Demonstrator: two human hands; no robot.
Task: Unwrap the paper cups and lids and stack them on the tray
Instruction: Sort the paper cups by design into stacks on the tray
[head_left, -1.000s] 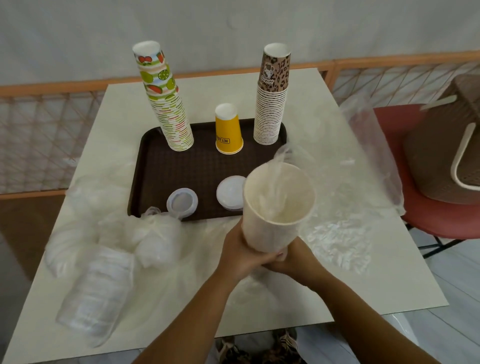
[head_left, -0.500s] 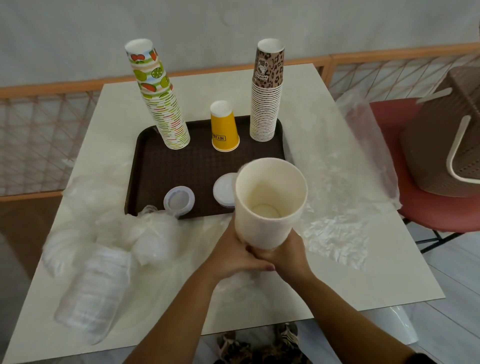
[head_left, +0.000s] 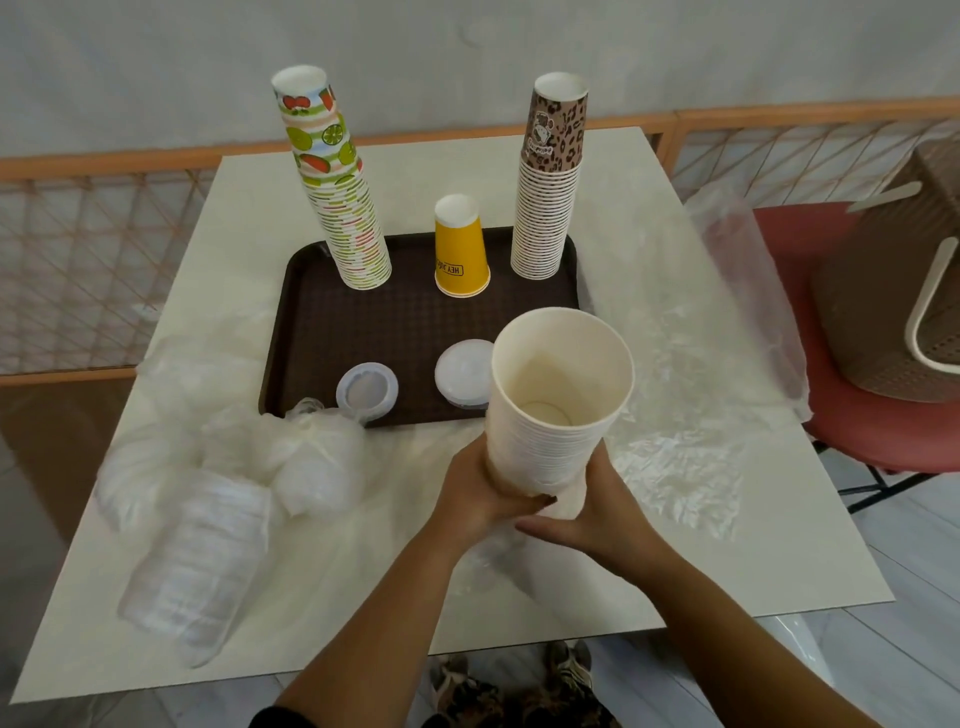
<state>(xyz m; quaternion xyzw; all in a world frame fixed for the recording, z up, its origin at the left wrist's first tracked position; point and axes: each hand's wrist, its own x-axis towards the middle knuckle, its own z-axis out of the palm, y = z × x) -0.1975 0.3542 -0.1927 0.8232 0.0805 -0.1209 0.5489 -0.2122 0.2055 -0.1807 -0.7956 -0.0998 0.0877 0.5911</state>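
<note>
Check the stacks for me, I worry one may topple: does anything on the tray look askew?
Yes. The fruit-print cup stack at the tray's back left leans left toward its top, while the leopard-print stack stands nearly straight. Nothing looks spilled.

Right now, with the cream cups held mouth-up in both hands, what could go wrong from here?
The cream cup stack is gripped only near its base by the left hand and right hand; it may tip or separate. Setting it on the tray, it could knock the white lid or the leaning fruit-print stack.
</note>
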